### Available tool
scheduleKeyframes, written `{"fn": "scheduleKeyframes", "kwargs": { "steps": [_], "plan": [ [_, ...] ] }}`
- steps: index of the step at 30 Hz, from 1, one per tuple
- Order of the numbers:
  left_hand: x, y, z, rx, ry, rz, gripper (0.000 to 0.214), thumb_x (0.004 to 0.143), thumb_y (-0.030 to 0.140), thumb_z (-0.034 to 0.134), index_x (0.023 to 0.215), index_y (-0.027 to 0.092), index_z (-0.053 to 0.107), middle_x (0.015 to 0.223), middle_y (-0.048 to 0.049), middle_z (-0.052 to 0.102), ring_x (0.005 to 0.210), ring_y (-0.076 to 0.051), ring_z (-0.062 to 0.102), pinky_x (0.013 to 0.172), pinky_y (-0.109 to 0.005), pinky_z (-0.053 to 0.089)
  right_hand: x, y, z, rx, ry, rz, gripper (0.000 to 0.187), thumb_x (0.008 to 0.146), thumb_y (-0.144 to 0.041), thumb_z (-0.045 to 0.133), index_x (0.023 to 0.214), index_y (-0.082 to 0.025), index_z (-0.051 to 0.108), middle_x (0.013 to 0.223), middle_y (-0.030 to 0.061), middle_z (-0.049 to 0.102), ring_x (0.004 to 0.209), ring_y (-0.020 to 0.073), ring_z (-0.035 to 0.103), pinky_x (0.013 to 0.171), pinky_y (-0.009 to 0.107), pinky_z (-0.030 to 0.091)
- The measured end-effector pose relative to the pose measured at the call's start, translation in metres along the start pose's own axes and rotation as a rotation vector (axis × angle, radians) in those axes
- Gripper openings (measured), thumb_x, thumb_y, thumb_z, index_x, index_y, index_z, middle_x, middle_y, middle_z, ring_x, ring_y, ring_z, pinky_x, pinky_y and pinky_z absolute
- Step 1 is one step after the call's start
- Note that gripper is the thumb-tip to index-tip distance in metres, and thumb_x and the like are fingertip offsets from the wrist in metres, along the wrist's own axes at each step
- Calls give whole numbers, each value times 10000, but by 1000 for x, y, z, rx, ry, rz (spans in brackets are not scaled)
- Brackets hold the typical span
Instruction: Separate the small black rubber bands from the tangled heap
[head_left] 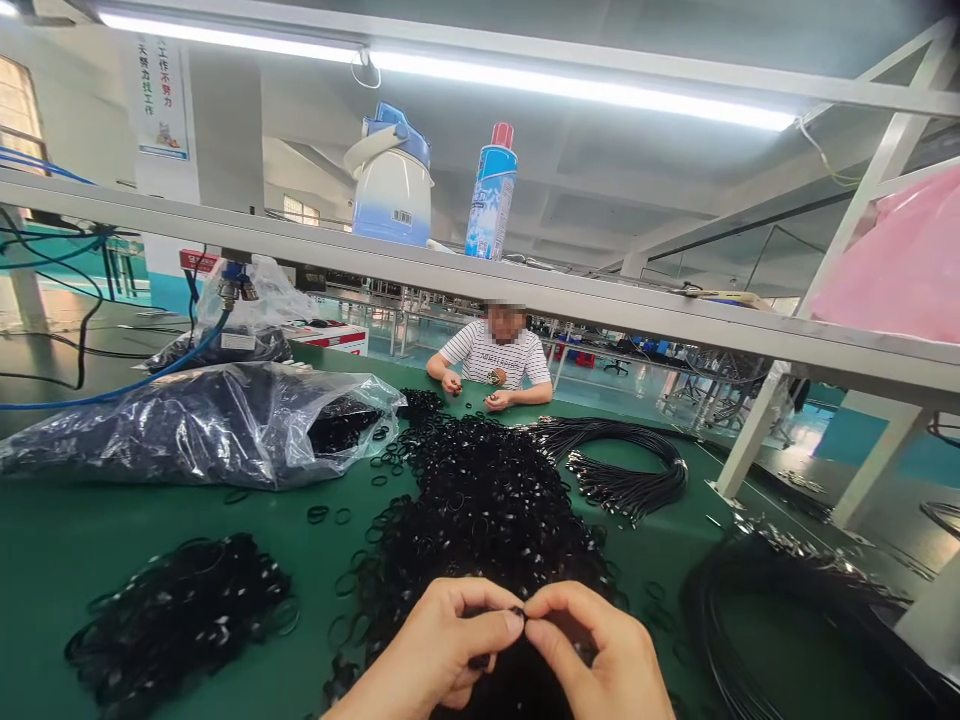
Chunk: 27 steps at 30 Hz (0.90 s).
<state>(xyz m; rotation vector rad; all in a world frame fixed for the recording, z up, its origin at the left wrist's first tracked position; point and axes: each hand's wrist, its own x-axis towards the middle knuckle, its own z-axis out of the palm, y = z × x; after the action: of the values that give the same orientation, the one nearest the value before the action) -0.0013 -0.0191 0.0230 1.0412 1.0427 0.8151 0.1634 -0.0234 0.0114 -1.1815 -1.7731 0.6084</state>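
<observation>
Because this black rubber ring is light and floppy, my left hand and right hand pinch its rim between fingertips.

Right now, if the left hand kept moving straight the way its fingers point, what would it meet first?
Likely the small black ring pinched by the left hand, then the right hand; depth is unclear.
</observation>
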Motion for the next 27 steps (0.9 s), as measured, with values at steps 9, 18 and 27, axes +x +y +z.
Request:
{"fn": "scheduleKeyframes", "kwargs": {
  "steps": [9,18,27],
  "plan": [
    [8,-11,-6,-341,73,48,195,747,260,622,893,131,617,629,6,537,471,-44,390,415,-156,227,4,24,-24,-228,-77,84,194,799,-221,495,870,-251,673,940,14,695,881,208,641,786,283,476],
    [0,-7,4,-553,-171,-7,130,759,195,616,832,92,646,794,-91,656,757,-161,614,740,-293,487,-3,7,9,-284,-93,-49,205,696,-144,581,843,-263,661,810,-7,668,730,186,606,632,248,449],
    [5,-9,0,-273,-115,36,126,681,167,665,777,86,662,741,-75,643,649,-124,592,500,-178,422,2,12,-2,-172,-130,96,130,803,-226,492,751,-219,611,701,-1,654,627,173,596,576,241,424]
  ]
}}
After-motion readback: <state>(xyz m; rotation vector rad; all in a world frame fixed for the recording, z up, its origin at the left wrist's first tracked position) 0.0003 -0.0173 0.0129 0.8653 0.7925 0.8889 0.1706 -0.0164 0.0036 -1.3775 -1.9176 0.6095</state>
